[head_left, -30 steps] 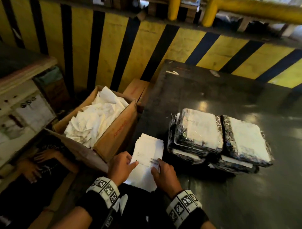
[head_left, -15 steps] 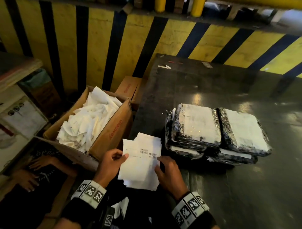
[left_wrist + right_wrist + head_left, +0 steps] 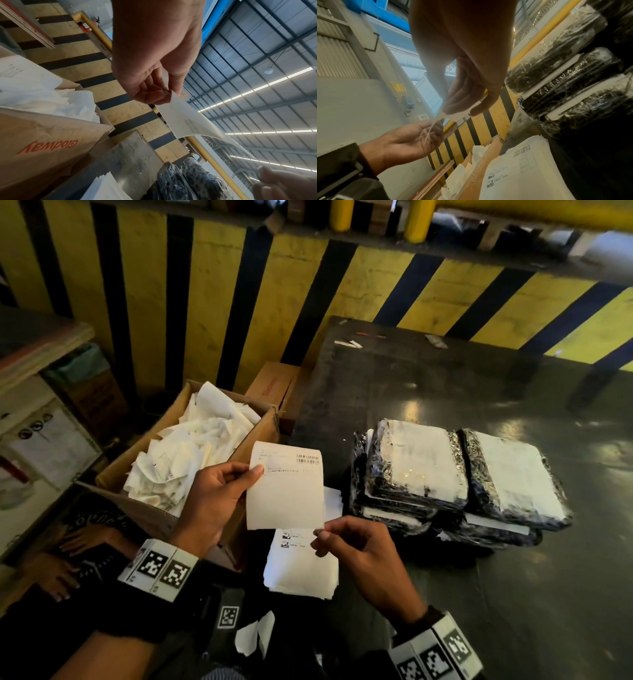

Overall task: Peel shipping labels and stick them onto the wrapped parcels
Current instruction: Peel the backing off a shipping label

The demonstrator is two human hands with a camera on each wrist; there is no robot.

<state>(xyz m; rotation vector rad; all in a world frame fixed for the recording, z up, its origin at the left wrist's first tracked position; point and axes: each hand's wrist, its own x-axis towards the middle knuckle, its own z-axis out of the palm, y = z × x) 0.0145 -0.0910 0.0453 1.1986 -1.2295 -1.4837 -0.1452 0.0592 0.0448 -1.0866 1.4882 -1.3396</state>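
Left hand [image 3: 212,501] pinches shipping label [image 3: 286,486] at upper edge; right hand [image 3: 359,556] pinches its lower corner; wrapped parcels [image 3: 455,477] right of hands.

Your left hand [image 3: 212,501] is raised, thumb and fingers pinching the label [image 3: 286,486] at its left edge. Your right hand [image 3: 356,553] sits lower, thumb and forefinger pinching the bottom right corner. Both wrists carry marker bands, forearms angled inward.

Warehouse / shipping dock. Yellow-black hazard-striped wall [image 3: 308,302], yellow guard rail [image 3: 96,31], corrugated metal roof with skylight strips [image 3: 257,88], dark packing table [image 3: 513,577], cardboard box [image 3: 191,470] of waste paper, stacked wrapped parcels [image 3: 455,477].
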